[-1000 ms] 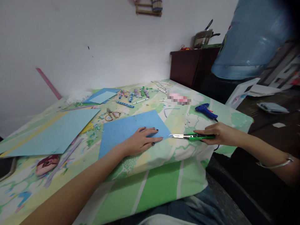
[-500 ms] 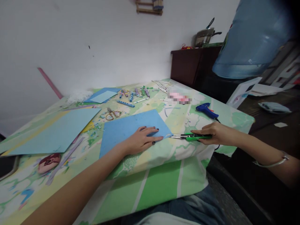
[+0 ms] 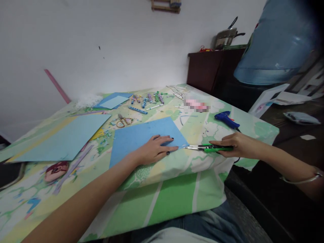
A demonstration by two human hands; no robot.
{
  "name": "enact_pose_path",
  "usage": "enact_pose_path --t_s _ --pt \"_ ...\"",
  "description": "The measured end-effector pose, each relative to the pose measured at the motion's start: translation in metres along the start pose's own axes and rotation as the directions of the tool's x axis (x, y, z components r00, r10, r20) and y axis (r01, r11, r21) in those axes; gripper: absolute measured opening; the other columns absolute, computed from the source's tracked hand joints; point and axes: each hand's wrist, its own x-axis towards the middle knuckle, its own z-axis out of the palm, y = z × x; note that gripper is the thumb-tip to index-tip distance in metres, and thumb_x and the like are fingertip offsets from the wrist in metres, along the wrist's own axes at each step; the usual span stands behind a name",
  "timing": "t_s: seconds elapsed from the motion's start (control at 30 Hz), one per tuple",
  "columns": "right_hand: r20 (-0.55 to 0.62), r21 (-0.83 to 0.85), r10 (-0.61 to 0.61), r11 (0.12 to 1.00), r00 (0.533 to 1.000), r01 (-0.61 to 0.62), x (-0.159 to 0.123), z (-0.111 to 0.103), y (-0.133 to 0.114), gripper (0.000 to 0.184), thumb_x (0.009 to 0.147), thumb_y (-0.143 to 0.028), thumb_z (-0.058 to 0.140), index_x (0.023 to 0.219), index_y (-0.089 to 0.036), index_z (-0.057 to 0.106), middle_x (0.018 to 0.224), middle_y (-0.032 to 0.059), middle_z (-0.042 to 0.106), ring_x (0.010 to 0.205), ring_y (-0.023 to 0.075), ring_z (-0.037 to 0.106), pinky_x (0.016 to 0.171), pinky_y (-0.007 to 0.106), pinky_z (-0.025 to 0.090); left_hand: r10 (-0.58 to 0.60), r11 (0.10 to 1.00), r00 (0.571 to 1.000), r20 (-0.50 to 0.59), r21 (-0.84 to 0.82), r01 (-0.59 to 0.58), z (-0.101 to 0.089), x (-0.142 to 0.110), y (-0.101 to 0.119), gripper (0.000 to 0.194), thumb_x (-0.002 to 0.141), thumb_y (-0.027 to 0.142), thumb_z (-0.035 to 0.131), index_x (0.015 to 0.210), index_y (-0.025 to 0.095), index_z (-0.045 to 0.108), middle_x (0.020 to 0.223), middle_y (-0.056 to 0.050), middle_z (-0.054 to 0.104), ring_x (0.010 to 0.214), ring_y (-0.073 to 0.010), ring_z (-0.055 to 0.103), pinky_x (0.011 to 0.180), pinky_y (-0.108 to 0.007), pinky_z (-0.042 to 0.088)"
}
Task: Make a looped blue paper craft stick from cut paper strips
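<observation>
My left hand [image 3: 156,148] lies flat, fingers spread, on a blue sheet [image 3: 149,130] of craft paper or foam near the table's front edge. Its forearm covers the sheet's lower left part. In my right hand [image 3: 234,143] is a pair of green-handled snips [image 3: 219,148], with the fingers wrapped round the handles. The silver blades point left and their tips meet the sheet's right corner, just beyond my left fingertips. Whether the blades are closed on the sheet I cannot make out.
A blue glue gun [image 3: 226,118] lies beyond my right hand. Gold-handled scissors [image 3: 123,121] rest among scraps behind the sheet. Light blue sheets [image 3: 65,136], a pink and maroon round object [image 3: 56,171] and a phone-like dark object [image 3: 11,175] are at left. A water bottle [image 3: 268,47] stands at right.
The whole view has shifted slightly, so things appear a little further right. My left hand stays on the blue sheet, and the snips remain at its right corner.
</observation>
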Motion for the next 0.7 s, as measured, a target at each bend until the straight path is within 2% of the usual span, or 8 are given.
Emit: enact_pose_path --t_s 0.43,0.6,0.7 --pt "-0.013 -0.010 -0.040 0.999 0.999 0.040 0.011 0.003 -0.005 0.042 0.084 -0.032 0.050 0.123 -0.017 0.054 0.060 0.0025 0.058 0.049 0.0111 0.051 0.049 0.024 0.033 0.007 0.999 1.000 -0.014 -0.054 -0.007 0.000 0.000 -0.001 0.041 0.091 0.029 0.031 0.131 0.037 0.039 0.141 -0.003 0.035 0.130 -0.0216 0.030 0.104 -0.045 0.019" --pt "-0.010 0.027 -0.029 0.999 1.000 0.029 0.010 0.001 -0.006 0.042 0.084 -0.032 0.049 0.122 -0.016 0.055 0.062 0.0030 0.059 0.051 0.0117 0.052 0.050 0.024 0.035 0.019 0.988 0.997 -0.073 -0.155 -0.030 0.004 -0.004 -0.009 0.032 0.089 0.028 0.039 0.116 0.034 0.056 0.135 -0.001 0.045 0.129 -0.0184 0.032 0.106 -0.043 0.018" --pt "-0.008 0.022 -0.015 1.000 1.000 0.015 0.009 0.001 -0.005 0.042 0.084 -0.033 0.048 0.122 -0.016 0.055 0.062 0.0032 0.060 0.051 0.0123 0.052 0.051 0.024 0.035 0.030 0.979 0.994 -0.107 -0.198 -0.051 0.005 -0.005 -0.010 0.031 0.086 0.023 0.043 0.111 0.032 0.060 0.132 -0.001 0.048 0.128 -0.0191 0.034 0.106 -0.045 0.018"
